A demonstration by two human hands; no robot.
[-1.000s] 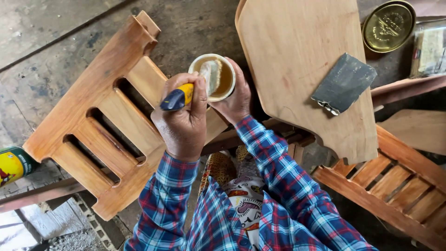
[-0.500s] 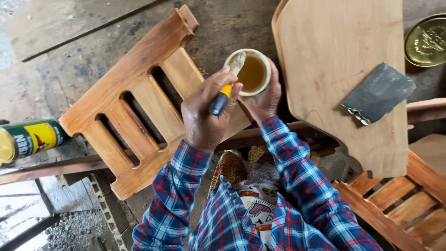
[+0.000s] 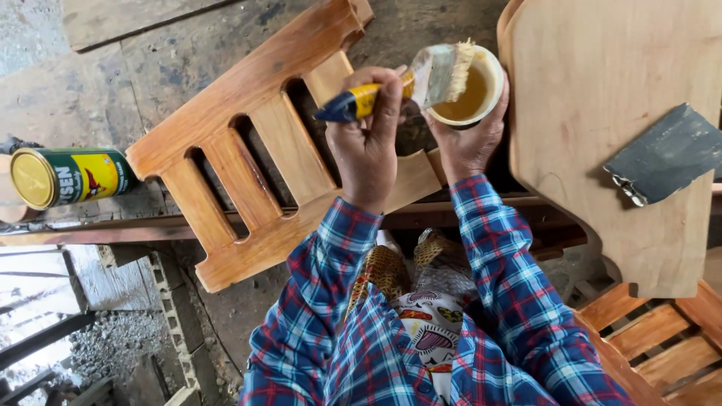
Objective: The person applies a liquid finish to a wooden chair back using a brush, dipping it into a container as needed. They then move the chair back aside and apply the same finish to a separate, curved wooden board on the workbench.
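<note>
Your left hand (image 3: 370,143) grips the paintbrush (image 3: 410,83), bristles resting on the cup's rim, probably wiping off excess; your right hand (image 3: 468,139) cradles the varnish cup (image 3: 472,96) beside the slatted chair back (image 3: 256,150).

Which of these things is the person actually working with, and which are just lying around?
In use:
left hand holding the brush
right hand holding the cup of amber liquid
slatted wooden frame under the hands

Lying about:
can on its side
dark sheet on the pale board
</note>
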